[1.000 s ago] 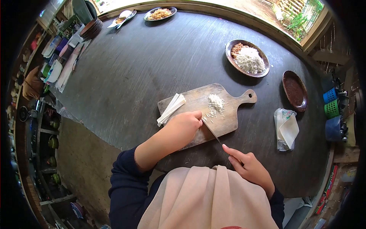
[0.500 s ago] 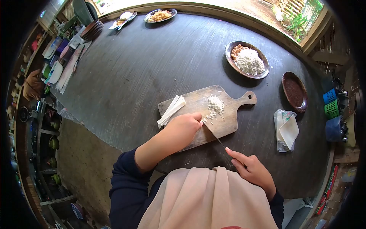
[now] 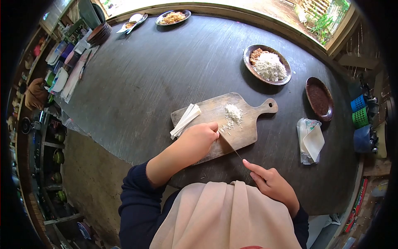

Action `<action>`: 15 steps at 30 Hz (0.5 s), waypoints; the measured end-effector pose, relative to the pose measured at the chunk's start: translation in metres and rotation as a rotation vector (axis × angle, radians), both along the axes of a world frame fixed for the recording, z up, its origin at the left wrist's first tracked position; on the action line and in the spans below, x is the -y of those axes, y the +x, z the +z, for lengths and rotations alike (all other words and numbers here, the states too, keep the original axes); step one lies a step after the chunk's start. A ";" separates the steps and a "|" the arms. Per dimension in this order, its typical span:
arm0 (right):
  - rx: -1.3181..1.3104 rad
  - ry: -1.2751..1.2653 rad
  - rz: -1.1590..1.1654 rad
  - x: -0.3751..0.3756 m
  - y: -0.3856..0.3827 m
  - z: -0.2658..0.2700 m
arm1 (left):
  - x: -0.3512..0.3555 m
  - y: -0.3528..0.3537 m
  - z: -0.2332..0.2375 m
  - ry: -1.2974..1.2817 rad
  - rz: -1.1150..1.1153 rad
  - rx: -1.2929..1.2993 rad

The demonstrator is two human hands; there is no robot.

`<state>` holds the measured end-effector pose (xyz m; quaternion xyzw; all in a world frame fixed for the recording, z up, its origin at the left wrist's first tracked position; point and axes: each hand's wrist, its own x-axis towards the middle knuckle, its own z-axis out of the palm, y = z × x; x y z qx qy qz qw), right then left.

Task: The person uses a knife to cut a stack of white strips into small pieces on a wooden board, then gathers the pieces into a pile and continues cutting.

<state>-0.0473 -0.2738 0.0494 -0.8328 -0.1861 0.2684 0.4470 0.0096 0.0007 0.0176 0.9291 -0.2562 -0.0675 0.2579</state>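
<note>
A wooden cutting board (image 3: 244, 132) with a handle lies on the dark table. My left hand (image 3: 198, 140) is closed over its near side, fingertips pressed down on white pieces mostly hidden beneath them. My right hand (image 3: 274, 184) grips a knife, index finger stretched along it; the handle is hidden in the palm. The thin knife blade (image 3: 230, 147) slants across the board, its far end right beside my left fingertips. Several long white strips (image 3: 186, 119) rest at the board's left end. A small heap of fine white shreds (image 3: 233, 113) sits beyond the blade.
An oval dish (image 3: 248, 65) at the back right bears white shreds and a brown food. A dark brown dish (image 3: 318, 98) and a clear plastic bag (image 3: 305, 154) with a white sheet lie on the right. Two plates of food, one a noodle-like plate (image 3: 159, 20), stand at the far edge.
The whole view has shifted very slightly. Both hands and the knife keep nearly the same place on and beside the board.
</note>
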 end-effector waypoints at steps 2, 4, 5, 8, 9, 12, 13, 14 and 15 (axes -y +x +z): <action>-0.024 0.002 -0.008 -0.002 0.001 -0.001 | 0.000 0.000 0.000 -0.005 -0.001 0.000; -0.010 0.011 -0.001 -0.003 0.001 -0.003 | 0.000 0.000 0.000 -0.009 -0.004 -0.001; -0.011 0.011 -0.003 -0.002 0.001 -0.003 | 0.000 0.000 0.000 -0.009 -0.009 0.010; -0.020 -0.022 0.009 -0.001 0.001 0.000 | 0.000 0.000 -0.001 0.001 -0.014 0.037; -0.038 -0.029 0.016 0.003 0.000 0.001 | 0.000 -0.001 -0.002 0.007 -0.011 0.053; -0.055 -0.036 0.033 0.010 -0.001 0.001 | 0.001 0.000 -0.003 0.027 -0.001 0.042; -0.059 -0.033 0.027 0.011 -0.001 0.001 | 0.000 -0.001 -0.004 0.025 0.007 0.043; -0.058 -0.034 0.030 0.010 -0.001 0.001 | 0.000 0.000 -0.006 0.027 0.003 0.050; -0.057 -0.037 0.023 0.008 -0.001 0.001 | 0.000 0.000 -0.006 0.029 -0.004 0.058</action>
